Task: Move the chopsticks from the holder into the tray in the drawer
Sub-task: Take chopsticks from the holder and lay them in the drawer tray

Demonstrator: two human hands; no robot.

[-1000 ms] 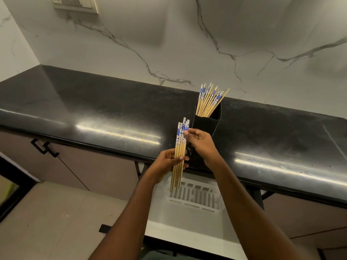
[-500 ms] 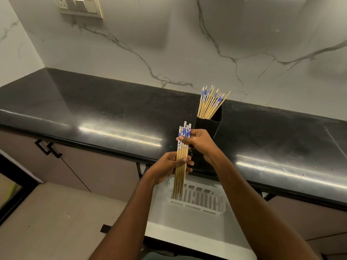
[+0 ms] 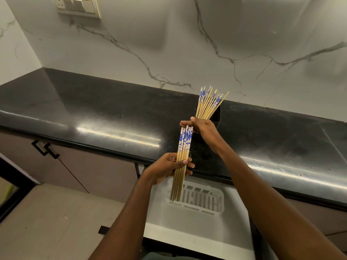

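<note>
Left hand: fingers curled round a bundle of chopsticks, pinching it at mid-length against the palm. The bundle stands nearly upright; its blue-patterned ends rise above the grip and its bare tips hang below it, over the left end of the white slotted tray.

Right hand: raised above and to the right of the left hand, fingers drawn together near the top of the held bundle and just in front of the holder. Whether these fingers touch or grip a stick cannot be told.

Holder: black, upright on the counter, near the middle of its depth and closer to the back wall than the hands. The remaining chopsticks fan out of its mouth, leaning right, patterned ends up.

Tray: seated in the open drawer below the counter's front edge, towards the back of the drawer. The held bundle's tips overlap its left rim in the view; contact cannot be judged.

Surroundings: marble-veined wall behind the counter, a switch plate at upper left, cabinet doors with dark handles under the counter's left part, tiled floor at lower left. Both forearms cross the drawer's front.
</note>
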